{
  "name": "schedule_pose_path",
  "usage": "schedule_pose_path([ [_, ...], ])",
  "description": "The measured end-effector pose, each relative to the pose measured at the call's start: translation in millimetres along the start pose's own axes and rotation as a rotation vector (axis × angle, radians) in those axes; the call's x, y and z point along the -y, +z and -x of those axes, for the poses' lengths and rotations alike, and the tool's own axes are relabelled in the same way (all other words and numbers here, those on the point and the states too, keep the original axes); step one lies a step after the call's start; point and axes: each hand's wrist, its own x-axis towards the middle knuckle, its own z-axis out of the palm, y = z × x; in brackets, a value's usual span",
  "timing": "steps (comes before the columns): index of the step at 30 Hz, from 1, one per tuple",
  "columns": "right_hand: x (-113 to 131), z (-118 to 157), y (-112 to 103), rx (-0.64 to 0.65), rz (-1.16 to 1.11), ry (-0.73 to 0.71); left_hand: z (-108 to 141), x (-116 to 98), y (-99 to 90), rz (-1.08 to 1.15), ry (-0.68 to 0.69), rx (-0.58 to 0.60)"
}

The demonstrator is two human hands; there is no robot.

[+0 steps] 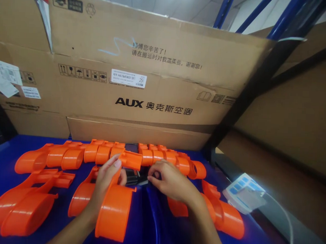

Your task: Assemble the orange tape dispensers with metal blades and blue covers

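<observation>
My left hand (108,175) is closed around an orange plastic part (115,211), which has a wide round loop at the lower end and a short channel-like piece at the top. It is held upright above the blue surface. To its right, my right hand (168,180) has its fingers curled together in a pinch. Whatever lies between those fingertips is too small or hidden to make out. Behind and between the hands lies a black object (131,177), partly covered by my left fingers.
Several similar orange parts (72,158) stand in a row along the back of the blue surface (78,237), with others at left and right. Behind them rises a cardboard panel (93,101). A white device with blue panels and a cable (243,193) sits at right beside a dark post (242,96).
</observation>
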Motion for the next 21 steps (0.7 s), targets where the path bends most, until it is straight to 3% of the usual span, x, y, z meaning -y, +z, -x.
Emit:
schedule_pose_path([
  [12,8,1,9,-0.002,0.082,0.104,10,18,5.7,-0.016,-0.059,-0.030],
  [21,-1,1,17,-0.082,0.027,0.098,7,32,-16.3,-0.014,-0.090,-0.019],
])
